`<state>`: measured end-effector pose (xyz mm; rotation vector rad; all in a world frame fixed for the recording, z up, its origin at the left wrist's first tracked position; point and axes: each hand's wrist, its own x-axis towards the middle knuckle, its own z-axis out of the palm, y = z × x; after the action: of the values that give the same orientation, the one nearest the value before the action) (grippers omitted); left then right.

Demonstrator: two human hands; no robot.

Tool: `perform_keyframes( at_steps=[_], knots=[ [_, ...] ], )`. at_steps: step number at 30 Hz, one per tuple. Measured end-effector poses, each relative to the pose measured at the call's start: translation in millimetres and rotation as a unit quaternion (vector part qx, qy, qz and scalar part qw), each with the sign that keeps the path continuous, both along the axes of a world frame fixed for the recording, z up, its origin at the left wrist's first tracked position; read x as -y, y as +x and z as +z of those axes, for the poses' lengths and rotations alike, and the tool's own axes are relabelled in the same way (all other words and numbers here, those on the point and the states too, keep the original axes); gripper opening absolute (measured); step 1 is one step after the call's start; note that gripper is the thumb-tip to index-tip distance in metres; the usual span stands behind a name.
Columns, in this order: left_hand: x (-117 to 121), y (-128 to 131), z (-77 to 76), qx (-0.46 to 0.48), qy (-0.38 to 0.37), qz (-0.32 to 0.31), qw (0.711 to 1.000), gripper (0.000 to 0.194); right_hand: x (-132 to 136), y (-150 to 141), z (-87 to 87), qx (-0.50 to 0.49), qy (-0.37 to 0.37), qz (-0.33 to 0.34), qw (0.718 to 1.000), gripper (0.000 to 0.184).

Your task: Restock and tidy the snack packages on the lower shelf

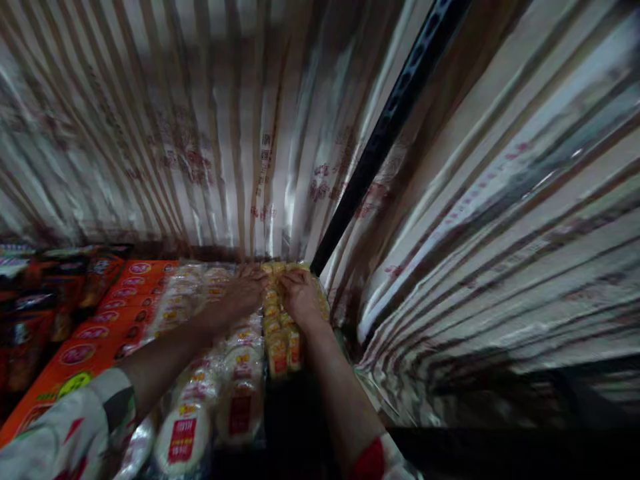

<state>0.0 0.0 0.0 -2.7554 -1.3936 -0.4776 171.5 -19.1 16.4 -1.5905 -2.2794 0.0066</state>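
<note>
Going left to right for risks: dark glossy packets (30, 330) and overlapping orange packs (113, 317) are sitting beyond the left forearm, whose loose pale sleeve (75, 420) is hanging over the orange ones and could drag them askew. The left hand (250, 283) is reaching across pale round packs (241, 363); a dropping forearm might nudge their rows out of line. Its fingers are pointing toward the small yellow packets (279, 350), seemingly close together, but blur is hiding whether they are gripping. The right hand (303, 297) is resting over the far part of the yellow packets, fingers bent downward; whether they are clamping on one, I cannot tell. Pressing too hard there could crush the contents or send slick wrappers sliding. The yellow packets are standing in narrow rows, right of the pale packs, near the foot of a black pole (385, 127), which the right knuckles could knock.

For materials, again from the left: the orange packs are looking flat and smooth, the pale packs are showing disc shapes under clear, shiny film with red labels, and the yellow packets are appearing small and crinkly. Behind everything, striped plastic sheeting (225, 133) is hanging in glossy, uneven folds.
</note>
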Motion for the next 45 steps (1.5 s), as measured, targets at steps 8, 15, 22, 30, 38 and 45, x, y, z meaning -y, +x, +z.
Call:
perform_keyframes(
  at_steps=[8,15,22,30,38,45],
  knots=[
    [9,9,0.1,0.020,0.004,0.014,1.000,0.031,3,9,-9.7,-0.041,0.036,-0.010,0.998,0.038],
    [9,25,0.0,0.059,-0.013,0.027,0.998,0.038,4,28,-13.9,-0.090,0.076,-0.082,0.990,0.041],
    [9,45,3.9,0.025,-0.042,0.020,0.999,0.040,6,27,-13.8,-0.057,0.047,-0.092,0.993,0.043],
    [8,56,9.1,0.017,-0.041,0.016,0.999,0.039,7,30,-17.4,-0.080,0.044,-0.092,0.992,0.035],
    [9,82,15.1,0.022,-0.111,0.008,0.994,0.046,10,41,-16.8,-0.119,0.091,-0.160,0.976,0.038],
    [14,84,19.3,0.009,-0.123,0.015,0.992,0.047,10,42,-22.6,-0.087,0.065,-0.147,0.983,0.036]
  ],
)
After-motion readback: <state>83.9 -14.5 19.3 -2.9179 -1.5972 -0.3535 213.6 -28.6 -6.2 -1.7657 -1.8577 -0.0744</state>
